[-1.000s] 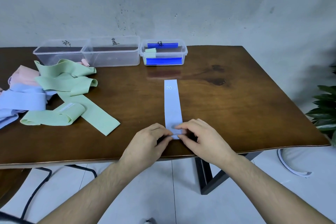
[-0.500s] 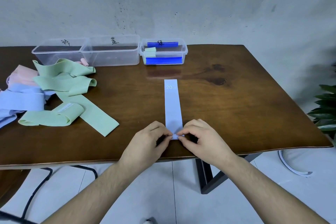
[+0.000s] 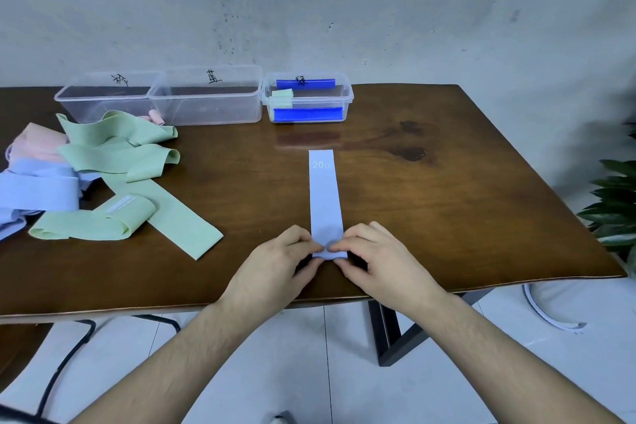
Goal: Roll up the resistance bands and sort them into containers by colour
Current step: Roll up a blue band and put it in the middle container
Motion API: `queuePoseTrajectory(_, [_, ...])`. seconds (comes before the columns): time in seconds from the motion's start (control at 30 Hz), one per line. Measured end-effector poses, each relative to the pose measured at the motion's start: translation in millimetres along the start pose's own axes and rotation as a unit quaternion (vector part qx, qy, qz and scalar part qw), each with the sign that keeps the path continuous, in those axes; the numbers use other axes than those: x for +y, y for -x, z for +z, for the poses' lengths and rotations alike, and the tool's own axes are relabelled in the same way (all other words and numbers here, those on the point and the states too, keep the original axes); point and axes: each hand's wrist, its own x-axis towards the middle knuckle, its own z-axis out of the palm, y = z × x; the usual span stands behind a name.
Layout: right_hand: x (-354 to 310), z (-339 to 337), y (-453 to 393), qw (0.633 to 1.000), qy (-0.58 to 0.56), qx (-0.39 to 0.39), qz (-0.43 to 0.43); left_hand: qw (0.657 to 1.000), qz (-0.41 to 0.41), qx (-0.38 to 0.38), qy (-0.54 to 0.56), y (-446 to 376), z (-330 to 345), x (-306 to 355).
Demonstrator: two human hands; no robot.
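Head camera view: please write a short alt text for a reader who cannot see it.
Two bare hands, left hand and right hand, pinch the near end of a flat light blue band on a brown wooden table, starting a roll. Loose green bands lie to the left, and three clear containers stand at the back.

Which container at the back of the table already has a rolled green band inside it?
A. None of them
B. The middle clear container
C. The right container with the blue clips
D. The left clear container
C: a small rolled green band sits inside the right container, the one with blue clips, while the left container and the middle container show no green roll inside.
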Motion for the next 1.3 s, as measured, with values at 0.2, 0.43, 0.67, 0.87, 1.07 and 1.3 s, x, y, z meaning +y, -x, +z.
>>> queuePoseTrajectory(0.2, [0.4,0.9,-3.1,0.999,0.033,0.015,-0.014,1.0,0.002,-0.004,0.019,-3.8,-0.2,1.6])
queuePoseTrajectory(0.43, [0.5,1.4,-6.8,1.0,0.011,0.021,0.009,1.0,-0.011,-0.005,0.01,-7.1,-1.1,-1.2])
queuePoseTrajectory(0.67, [-2.1,0.4,-11.1,0.999,0.017,0.034,0.019,1.0,-0.019,0.003,0.002,-11.1,1.1,-4.0])
queuePoseTrajectory(0.87, [0.4,1.3,-11.7,1.0,0.005,0.019,0.024,1.0,-0.017,-0.001,-0.005,-15.4,-0.7,-4.8])
queuePoseTrajectory(1.07, [3.1,2.5,-14.2,0.999,0.014,0.01,0.03,0.999,-0.02,0.031,0.008,-12.1,0.3,-4.8])
queuePoseTrajectory(1.3, [1.5,0.5,-16.4,0.999,0.023,-0.006,0.032,0.999,-0.008,0.034,0.0,-15.4,-0.3,-9.4])
